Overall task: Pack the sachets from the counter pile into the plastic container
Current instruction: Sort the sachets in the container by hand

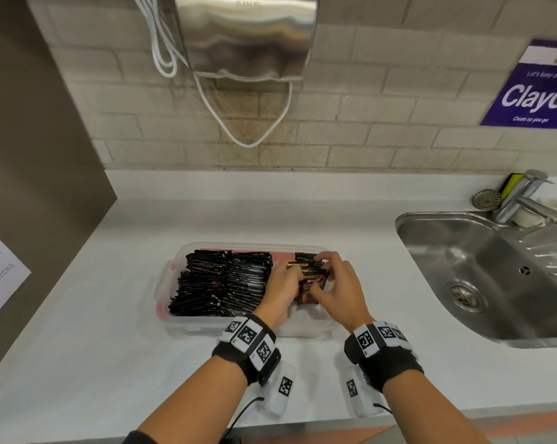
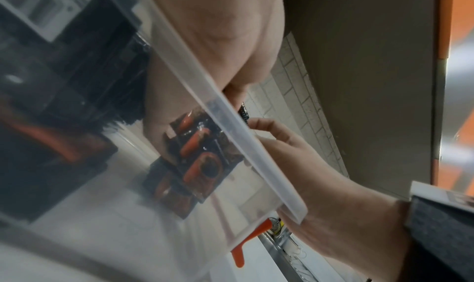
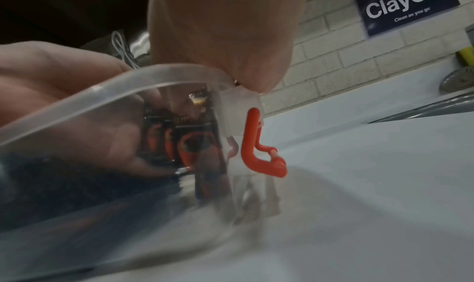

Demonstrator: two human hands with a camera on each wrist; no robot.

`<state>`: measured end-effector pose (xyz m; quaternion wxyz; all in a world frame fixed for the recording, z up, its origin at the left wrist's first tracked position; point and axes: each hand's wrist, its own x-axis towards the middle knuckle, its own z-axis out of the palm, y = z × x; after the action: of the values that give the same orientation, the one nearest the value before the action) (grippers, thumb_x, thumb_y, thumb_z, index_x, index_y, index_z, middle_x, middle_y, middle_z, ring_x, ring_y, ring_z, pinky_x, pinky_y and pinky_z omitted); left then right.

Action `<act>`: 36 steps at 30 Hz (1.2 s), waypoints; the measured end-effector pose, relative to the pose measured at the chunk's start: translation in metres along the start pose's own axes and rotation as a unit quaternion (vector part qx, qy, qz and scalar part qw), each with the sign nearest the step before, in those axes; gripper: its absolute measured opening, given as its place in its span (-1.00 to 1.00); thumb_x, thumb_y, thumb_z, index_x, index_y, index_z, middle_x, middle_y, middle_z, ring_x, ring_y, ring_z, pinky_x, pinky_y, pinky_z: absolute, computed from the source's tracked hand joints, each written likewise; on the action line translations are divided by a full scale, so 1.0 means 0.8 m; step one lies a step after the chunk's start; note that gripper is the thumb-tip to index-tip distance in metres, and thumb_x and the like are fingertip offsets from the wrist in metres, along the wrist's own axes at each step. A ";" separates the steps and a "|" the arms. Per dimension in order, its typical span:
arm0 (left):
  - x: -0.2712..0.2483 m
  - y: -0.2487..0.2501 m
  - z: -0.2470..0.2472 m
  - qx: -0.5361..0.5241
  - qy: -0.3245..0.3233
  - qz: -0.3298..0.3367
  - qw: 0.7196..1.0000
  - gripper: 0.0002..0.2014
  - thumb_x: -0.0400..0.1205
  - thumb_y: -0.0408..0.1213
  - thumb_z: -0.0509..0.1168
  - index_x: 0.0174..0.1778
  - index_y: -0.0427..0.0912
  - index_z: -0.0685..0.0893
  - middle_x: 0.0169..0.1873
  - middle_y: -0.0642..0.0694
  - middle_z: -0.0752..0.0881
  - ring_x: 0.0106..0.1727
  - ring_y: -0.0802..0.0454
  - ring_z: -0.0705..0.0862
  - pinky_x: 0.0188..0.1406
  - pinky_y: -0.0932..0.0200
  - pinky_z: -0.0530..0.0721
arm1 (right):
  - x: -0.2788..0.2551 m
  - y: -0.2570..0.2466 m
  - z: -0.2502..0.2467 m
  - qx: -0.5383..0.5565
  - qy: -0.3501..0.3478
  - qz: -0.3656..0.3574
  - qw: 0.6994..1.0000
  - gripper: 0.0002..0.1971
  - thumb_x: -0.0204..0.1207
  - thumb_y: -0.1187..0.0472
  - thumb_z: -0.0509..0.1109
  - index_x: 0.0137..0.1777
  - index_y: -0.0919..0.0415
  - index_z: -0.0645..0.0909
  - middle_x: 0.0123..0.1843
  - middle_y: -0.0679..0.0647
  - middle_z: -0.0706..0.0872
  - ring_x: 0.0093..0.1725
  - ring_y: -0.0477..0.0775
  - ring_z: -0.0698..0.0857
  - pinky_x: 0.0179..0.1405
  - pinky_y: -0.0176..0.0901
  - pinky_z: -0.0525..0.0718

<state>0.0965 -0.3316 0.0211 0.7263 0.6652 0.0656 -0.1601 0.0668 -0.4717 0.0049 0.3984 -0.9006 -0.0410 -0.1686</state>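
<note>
Two hands meet over the right end of the plastic container [image 1: 174, 270] on the white counter [image 1: 110, 363]; left hand [image 1: 278, 291] and right hand [image 1: 336, 288] both pinch a small bundle of sachets [image 1: 307, 274], fingers curled about it, just above the container; rows of dark packed sachets [image 1: 219, 283] stand on edge filling its left and middle; a steel sink [image 1: 482, 277] lies to the right.
</note>
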 end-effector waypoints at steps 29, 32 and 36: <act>0.010 0.002 0.009 -0.150 -0.057 -0.123 0.979 -0.55 0.79 0.25 -0.07 0.05 0.09 0.64 -0.26 0.02 0.88 -0.20 0.09 0.87 -0.43 0.20 0.77 | 0.019 -0.025 -0.001 -0.329 -0.224 -0.022 0.917 0.18 0.37 -0.13 0.52 0.78 0.11 -0.22 0.79 0.15 -0.27 0.76 0.20 -0.33 0.73 0.26 -0.18; 0.009 0.004 0.010 -0.150 -0.052 -0.115 0.981 -0.47 0.77 0.29 -0.04 0.38 0.04 0.59 -0.11 -0.08 0.87 -0.23 0.09 0.87 -0.47 0.20 0.76 | 0.025 -0.023 0.005 -0.394 -0.267 -0.023 0.879 0.27 0.39 -0.24 0.51 0.74 0.12 -0.41 0.76 0.17 -0.42 0.73 0.23 -0.42 0.71 0.35 -0.22; 0.012 -0.001 0.013 -0.105 -0.057 -0.096 0.988 -0.33 0.75 0.33 -0.06 0.69 0.02 0.34 0.24 0.16 0.66 -0.21 0.35 0.73 -0.41 0.31 0.72 | 0.026 -0.025 0.014 -0.449 -0.270 -0.009 0.852 0.14 0.56 -0.18 0.40 0.73 0.13 -0.45 0.76 0.20 -0.41 0.74 0.26 -0.37 0.71 0.37 -0.19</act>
<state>0.1042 -0.3431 0.0185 0.7756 0.5658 0.1040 -0.2596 0.0853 -0.4509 0.0192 -0.0775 -0.9912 -0.0745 0.0772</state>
